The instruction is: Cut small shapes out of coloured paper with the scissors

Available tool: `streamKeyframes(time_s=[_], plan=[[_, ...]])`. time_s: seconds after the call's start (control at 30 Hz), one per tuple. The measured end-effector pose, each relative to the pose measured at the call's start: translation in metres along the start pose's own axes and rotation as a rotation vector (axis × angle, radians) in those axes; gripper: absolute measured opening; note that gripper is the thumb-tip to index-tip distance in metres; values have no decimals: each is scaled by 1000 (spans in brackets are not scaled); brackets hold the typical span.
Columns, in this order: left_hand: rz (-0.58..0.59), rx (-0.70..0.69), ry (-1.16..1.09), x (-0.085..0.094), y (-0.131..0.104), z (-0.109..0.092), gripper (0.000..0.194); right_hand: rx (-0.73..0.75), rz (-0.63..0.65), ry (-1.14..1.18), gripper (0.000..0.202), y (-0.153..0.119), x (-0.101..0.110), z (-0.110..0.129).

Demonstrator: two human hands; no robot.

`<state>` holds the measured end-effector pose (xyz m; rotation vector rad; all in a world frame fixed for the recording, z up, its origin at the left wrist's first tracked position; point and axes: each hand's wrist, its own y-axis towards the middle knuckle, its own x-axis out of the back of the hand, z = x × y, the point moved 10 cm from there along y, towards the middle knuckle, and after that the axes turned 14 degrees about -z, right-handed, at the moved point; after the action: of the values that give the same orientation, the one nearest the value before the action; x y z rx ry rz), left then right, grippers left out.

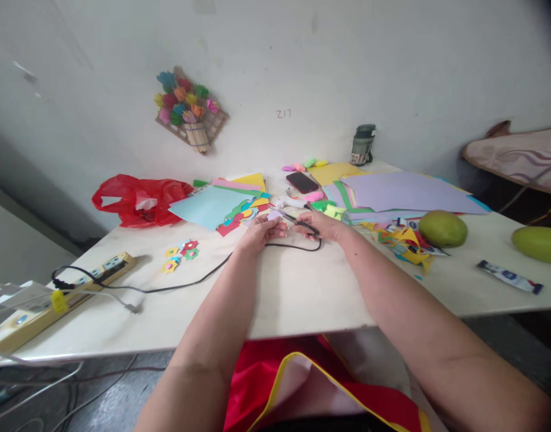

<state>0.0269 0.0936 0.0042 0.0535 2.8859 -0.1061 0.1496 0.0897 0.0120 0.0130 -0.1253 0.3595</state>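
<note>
My left hand (261, 233) is closed on a small piece of lavender paper (273, 215), pinched at the fingertips. My right hand (326, 225) grips a pair of scissors with black handles (308, 227); their blades point up and left, close to the paper. Just beyond both hands lies a white glue gun (293, 201). A black cord (212, 273) loops on the table below the fingers. Left of my left hand are cut pieces of coloured paper (242, 217). Small paper flowers (180, 255) in red, green and yellow rest farther left.
A power strip (99, 270) and a red plastic bag (143, 201) occupy the left side. Coloured sheets (392, 191), a phone (302, 182) and a bottle (363, 145) stand or lie behind. Paper scraps (408, 243), green fruits (443, 228) and a tube (509, 276) are at right.
</note>
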Motion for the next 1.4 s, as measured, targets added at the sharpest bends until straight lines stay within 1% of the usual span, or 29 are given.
streamKeyframes(time_s=[0.1,0.2,0.4,0.57,0.8,0.97,1.1,1.27,1.4], plan=[[-28,-20,-21,3,0,-2,23,-40,-21,-21,25,0,2,-3],[-46,-56,-24,5,1,-6,25,-48,-20,-51,24,-2,1,-3],[-2,-85,1,1,-1,-9,32,-22,-5,-74,25,-7,0,1],[12,-78,24,0,0,-7,32,-5,-10,-85,25,-8,0,3],[27,-76,24,-1,0,-6,31,-33,-38,-57,24,-5,0,-1],[14,-66,27,0,0,-5,29,-31,-37,-20,18,-3,0,-1],[30,-55,20,-2,0,-4,27,-23,-33,-18,14,-2,0,-3],[22,-26,21,-1,1,0,24,-7,-19,-30,18,-2,0,-2],[-17,-22,-2,5,3,1,25,-9,-10,-37,21,-1,0,-2]])
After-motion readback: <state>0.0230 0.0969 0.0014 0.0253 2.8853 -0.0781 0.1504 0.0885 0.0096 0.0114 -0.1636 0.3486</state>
